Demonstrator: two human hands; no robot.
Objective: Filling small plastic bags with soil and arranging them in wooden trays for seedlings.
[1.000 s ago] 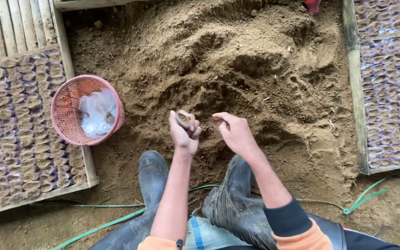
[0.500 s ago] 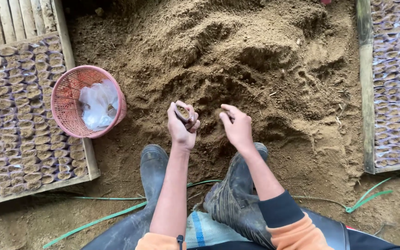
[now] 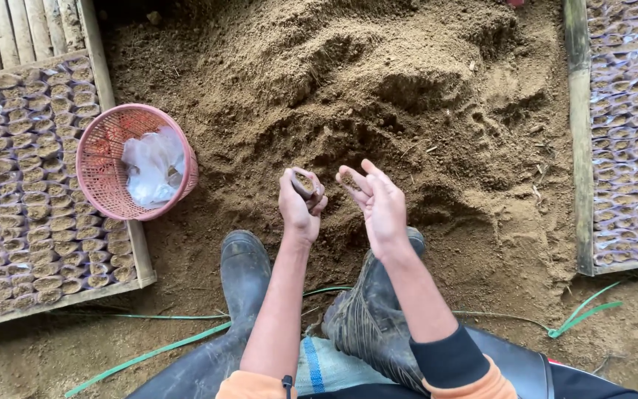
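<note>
My left hand (image 3: pixel 298 207) grips a small soil-filled seedling bag (image 3: pixel 304 182), mouth upward, over the foot of a big pile of brown soil (image 3: pixel 378 96). Right beside it, my right hand (image 3: pixel 378 201) hovers with palm up and fingers spread, holding nothing, its fingertips close to the bag. Both hands are above my black rubber boots (image 3: pixel 367 310), which rest on the dirt.
A pink plastic basket (image 3: pixel 105 177) with crumpled clear plastic bags (image 3: pixel 153 166) inside sits to the left. Wooden-framed beds of several filled seedling bags lie at the left (image 3: pixel 23 192) and right (image 3: pixel 629 133). Green straps (image 3: pixel 149 355) lie on the ground.
My right hand has turned palm up and opened next to the bag. The left hand still holds the bag, nearly in the same place. The view has shifted slightly.
</note>
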